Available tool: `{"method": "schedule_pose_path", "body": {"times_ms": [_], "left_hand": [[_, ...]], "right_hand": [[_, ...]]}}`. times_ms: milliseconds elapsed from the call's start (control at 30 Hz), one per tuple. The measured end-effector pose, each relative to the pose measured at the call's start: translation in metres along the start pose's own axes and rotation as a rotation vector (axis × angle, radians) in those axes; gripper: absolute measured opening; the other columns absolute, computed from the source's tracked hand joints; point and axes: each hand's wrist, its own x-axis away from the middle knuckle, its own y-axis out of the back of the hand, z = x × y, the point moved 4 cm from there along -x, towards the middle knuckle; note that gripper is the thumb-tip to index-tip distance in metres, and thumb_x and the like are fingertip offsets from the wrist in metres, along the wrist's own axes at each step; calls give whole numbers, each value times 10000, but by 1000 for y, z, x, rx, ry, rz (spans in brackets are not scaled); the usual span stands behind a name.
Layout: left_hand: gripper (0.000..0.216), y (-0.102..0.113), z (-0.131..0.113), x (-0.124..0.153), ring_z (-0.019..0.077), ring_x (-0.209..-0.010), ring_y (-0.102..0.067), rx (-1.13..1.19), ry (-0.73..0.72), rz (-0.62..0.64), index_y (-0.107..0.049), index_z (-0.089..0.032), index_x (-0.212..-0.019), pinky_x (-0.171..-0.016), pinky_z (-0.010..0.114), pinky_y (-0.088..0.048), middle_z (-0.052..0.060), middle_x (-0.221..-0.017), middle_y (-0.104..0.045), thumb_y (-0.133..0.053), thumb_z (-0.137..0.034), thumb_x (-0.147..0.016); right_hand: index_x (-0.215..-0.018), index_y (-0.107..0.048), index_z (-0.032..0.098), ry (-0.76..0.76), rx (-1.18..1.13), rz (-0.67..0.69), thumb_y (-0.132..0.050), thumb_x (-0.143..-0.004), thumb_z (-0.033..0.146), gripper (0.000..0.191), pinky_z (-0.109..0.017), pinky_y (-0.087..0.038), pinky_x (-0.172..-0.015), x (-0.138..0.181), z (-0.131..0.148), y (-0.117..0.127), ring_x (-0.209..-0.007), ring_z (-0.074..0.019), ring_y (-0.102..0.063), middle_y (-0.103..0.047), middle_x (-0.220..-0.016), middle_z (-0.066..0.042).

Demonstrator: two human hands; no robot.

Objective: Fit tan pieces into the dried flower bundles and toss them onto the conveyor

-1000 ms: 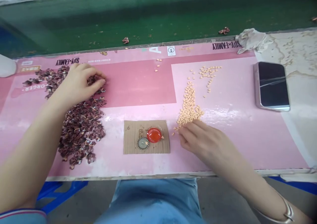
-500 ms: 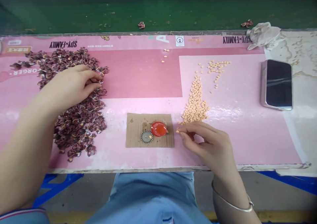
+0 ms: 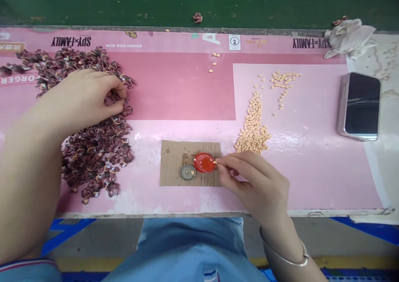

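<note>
Right hand: the right hand (image 3: pixel 258 182) pinches one small peach-coloured heart-shaped piece (image 3: pixel 215 162) between thumb and forefinger, its tip held at the edge of the red cap.
Red cap: the red cap (image 3: pixel 204 162) sits on a brown cardboard square (image 3: pixel 174 165) at the near middle of the counter (image 3: pixel 311 182); it looks filled with a glossy red liquid, possibly glue, though I cannot tell for sure.
Metal cap: a crimped bottle cap (image 3: pixel 188 172) lies touching the red cap on its near-left side.
Left hand: the left hand (image 3: pixel 84 97) rests on the heap of dark red bows (image 3: pixel 90 149), thumb and fingers closed loosely on a bow at the heap's right edge; whether it is lifted clear cannot be told.
Peach pieces: the pile of peach pieces (image 3: pixel 253 128) lies just beyond the right hand, with loose ones scattered farther back.
Done so far: no joined bow-and-heart item can be made out anywhere on the counter, so finished work is not visible.
Left to do: judging by the two large piles, most of the material seems yet to be handled.
Elsewhere: a phone (image 3: pixel 360 105) lies face up at the far right, a crumpled cloth (image 3: pixel 349 36) behind it.
</note>
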Motion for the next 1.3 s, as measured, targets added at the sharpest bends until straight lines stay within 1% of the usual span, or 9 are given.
{"method": "schedule_pose_path", "body": {"times_ms": [200,333,433,500,600,733,833,1167,1300], "left_hand": [[729,9,-9,13,284,-1058,-623,-12,83,-21,-738,-101,-1181,-1067,614,-436,75,-1026,-589,-359,-666,-917],[555,23,-30,39,285,-1152,-595,91,122,-189,-754,-140,-1148,-1107,521,-426,70,-1110,-628,-463,-579,-972],[278,28,-62,70,265,-1088,-639,279,30,-280,-753,-221,-1036,-1016,440,-484,49,-1073,-689,-593,-437,-965],[103,24,-88,91,246,-968,-680,513,-8,-269,-756,-293,-983,-910,412,-533,16,-999,-731,-676,-340,-939],[72,1,-125,112,220,-835,-706,1030,84,-166,-780,-367,-957,-736,346,-578,-7,-880,-755,-771,-308,-916],[104,-41,-160,118,132,-649,-668,1823,255,83,-792,-329,-953,-573,206,-533,-2,-774,-697,-850,-379,-883],[163,-58,-172,118,78,-630,-629,2147,363,180,-784,-279,-1005,-605,151,-518,-4,-791,-655,-862,-349,-880],[131,-63,-179,121,91,-698,-642,2263,376,254,-762,-243,-986,-623,139,-495,15,-847,-676,-848,-282,-895],[169,-68,-178,121,94,-701,-648,2182,430,175,-747,-223,-939,-641,139,-506,11,-815,-689,-880,-294,-863]], "right_hand": [[-998,-639,214,10,35,5,-651,-969,48,170,-265,-585,-682,2,2,2,-720,-130,-697,-754,-818,-4],[-1026,-625,224,48,89,38,-620,-989,47,181,-291,-583,-688,2,3,4,-718,-143,-685,-751,-819,-11],[-1030,-628,223,69,114,69,-614,-994,52,174,-302,-581,-685,0,5,8,-706,-153,-679,-747,-816,-21],[-1024,-630,221,70,98,64,-632,-980,44,182,-300,-582,-677,-2,8,13,-697,-155,-676,-747,-807,-21],[-1010,-637,215,59,-11,26,-653,-945,2,224,-279,-588,-670,-5,19,21,-678,-142,-681,-744,-784,-12],[-958,-665,196,92,-131,38,-638,-940,-10,208,-256,-595,-659,-9,36,24,-651,-122,-675,-738,-758,-10],[-918,-671,197,123,-154,56,-629,-940,3,200,-243,-600,-637,-10,43,21,-631,-114,-671,-728,-729,-2],[-936,-683,205,121,-204,98,-651,-929,25,183,-227,-638,-714,-6,42,9,-666,-114,-708,-755,-753,4],[-1021,-721,159,138,-92,105,-638,-955,46,154,-247,-653,-779,-1,47,11,-762,-144,-750,-786,-816,-26]]}}
